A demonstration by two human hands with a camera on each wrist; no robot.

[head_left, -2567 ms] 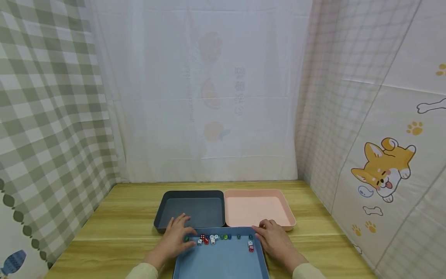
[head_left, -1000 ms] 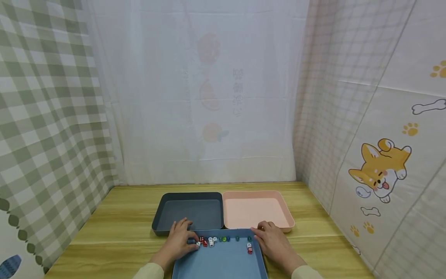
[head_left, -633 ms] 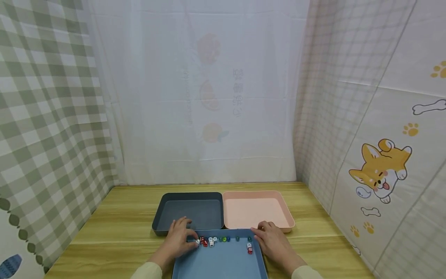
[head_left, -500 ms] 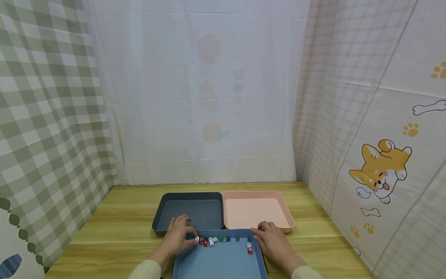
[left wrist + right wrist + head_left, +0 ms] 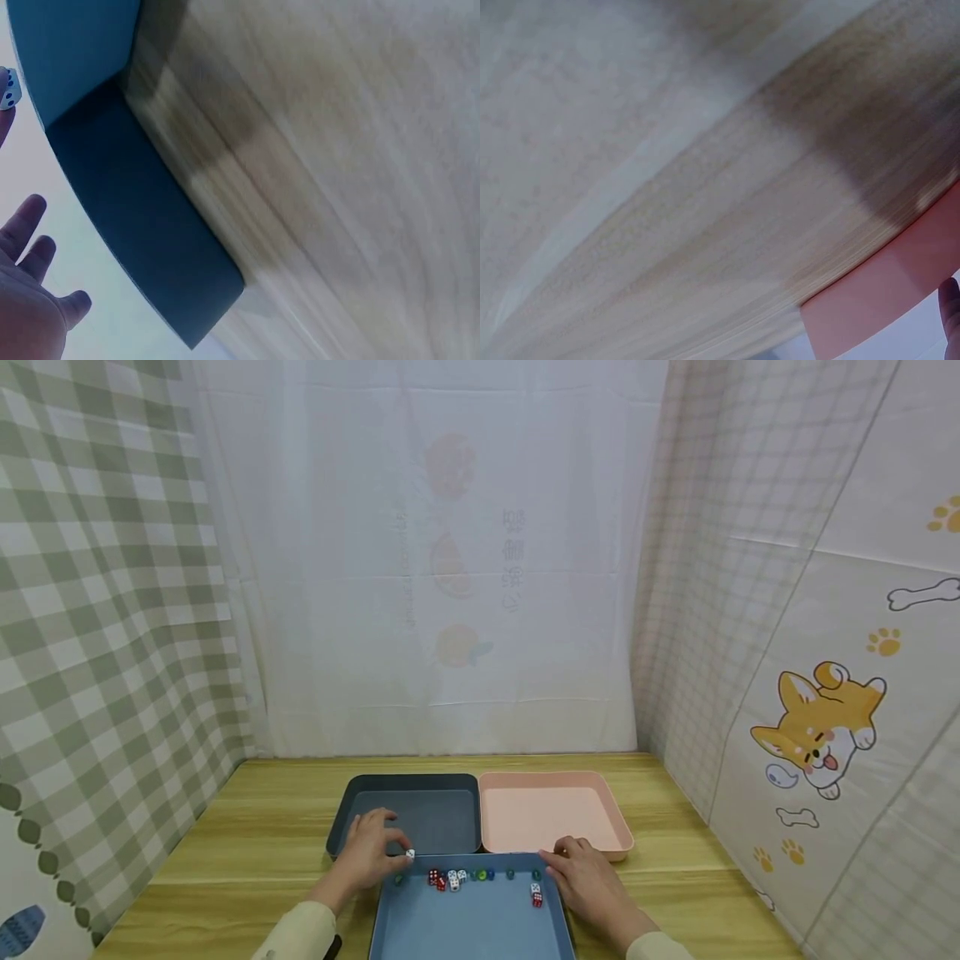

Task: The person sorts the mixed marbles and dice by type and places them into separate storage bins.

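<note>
My left hand (image 5: 365, 852) pinches a white die (image 5: 410, 853) between thumb and index finger, level with the far left corner of the blue tray (image 5: 480, 927). The left wrist view shows this die (image 5: 11, 90) at the left edge, its other fingers (image 5: 75, 309) spread. My right hand (image 5: 588, 877) touches the blue tray's far right corner, its fingers relaxed beside the pink tray. Inside the blue tray, red dice (image 5: 437, 879) and white dice (image 5: 454, 881) cluster at the far wall, beside a yellow-green marble (image 5: 482, 875). A red die (image 5: 537, 901) lies at the right.
Behind the blue tray stand a dark grey tray (image 5: 416, 814) and a pink tray (image 5: 555, 810), side by side on the wood-grain table (image 5: 247, 827). A dark green marble (image 5: 398, 879) lies in the blue tray's far left corner. Curtains enclose the table.
My left hand reached among the dice, took hold of the white die at the cluster's left end and lifted it left and away toward the dark grey tray. My right hand has stayed put.
</note>
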